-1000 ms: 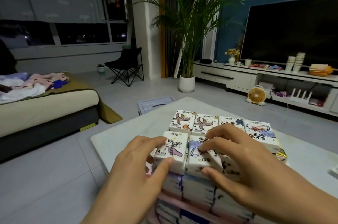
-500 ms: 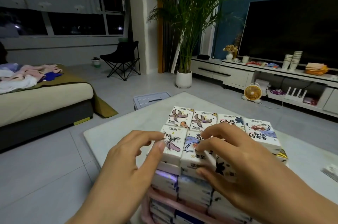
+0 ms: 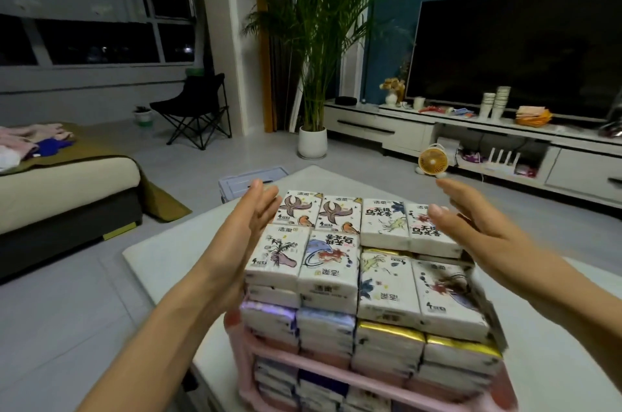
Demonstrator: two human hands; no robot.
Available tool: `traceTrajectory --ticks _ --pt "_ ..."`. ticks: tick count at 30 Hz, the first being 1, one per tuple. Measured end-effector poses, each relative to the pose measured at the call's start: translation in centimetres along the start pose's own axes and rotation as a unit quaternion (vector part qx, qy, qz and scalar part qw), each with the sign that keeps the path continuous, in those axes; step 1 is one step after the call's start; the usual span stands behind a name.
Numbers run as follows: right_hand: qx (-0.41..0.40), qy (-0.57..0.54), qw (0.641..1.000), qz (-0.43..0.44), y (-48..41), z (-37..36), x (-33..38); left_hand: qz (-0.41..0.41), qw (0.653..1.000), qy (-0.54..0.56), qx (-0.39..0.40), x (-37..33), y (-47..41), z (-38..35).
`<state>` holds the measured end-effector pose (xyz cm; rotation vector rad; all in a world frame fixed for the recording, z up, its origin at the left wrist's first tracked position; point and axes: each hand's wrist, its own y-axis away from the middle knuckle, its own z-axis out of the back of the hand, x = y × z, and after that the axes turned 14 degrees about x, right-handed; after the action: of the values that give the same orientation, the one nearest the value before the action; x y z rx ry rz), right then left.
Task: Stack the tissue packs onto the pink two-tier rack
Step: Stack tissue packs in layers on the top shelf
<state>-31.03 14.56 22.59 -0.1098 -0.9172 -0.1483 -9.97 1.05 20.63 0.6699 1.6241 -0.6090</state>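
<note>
Bed (image 3: 67,182) at the far left, one, with a few clothes on top. Further right, by the window, one black folding chair (image 3: 195,108). Next, one grey plastic box (image 3: 250,180) on the floor, behind the white table (image 3: 168,253). Left hand (image 3: 250,230) raised beside the left flank of the pile, palm turned toward it, fingers straight and close together, gripping nothing; contact with the packs impossible to tell. Behind, one palm plant (image 3: 313,41) in a white pot. In the middle, tissue packs (image 3: 336,260) piled on the pink rack (image 3: 340,374), itself standing on the table: eight printed tops visible from above, four in the far row and four in the near row, the two near-right ones lower than the rest; more packs underneath on both tiers, number not countable. One small orange fan (image 3: 433,161) on the floor beyond. Right hand (image 3: 471,226) at the far-right corner of the pile, palm facing left, fingers straight and a little apart, holding nothing, thumb over the far-right pack; touching or not, unclear. Further back, two stacks of paper cups (image 3: 494,105) on the low cabinet, and one dark television (image 3: 521,51) above.
</note>
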Motion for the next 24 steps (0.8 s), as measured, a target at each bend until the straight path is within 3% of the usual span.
traceTrajectory --ticks 5,14,24 --pt "0.074 0.073 0.995 0.000 -0.1 0.0 0.4 0.032 0.999 0.005 0.008 -0.4 0.3 -1.3" --pt "0.090 0.139 0.986 0.002 -0.7 -0.2 -0.8 0.060 0.997 -0.022 -0.038 -2.3 -0.8 -2.4" --pt "0.109 0.209 0.972 -0.002 -1.0 -0.3 -0.9 0.045 0.998 -0.053 -0.007 -1.7 -0.6 -2.0"
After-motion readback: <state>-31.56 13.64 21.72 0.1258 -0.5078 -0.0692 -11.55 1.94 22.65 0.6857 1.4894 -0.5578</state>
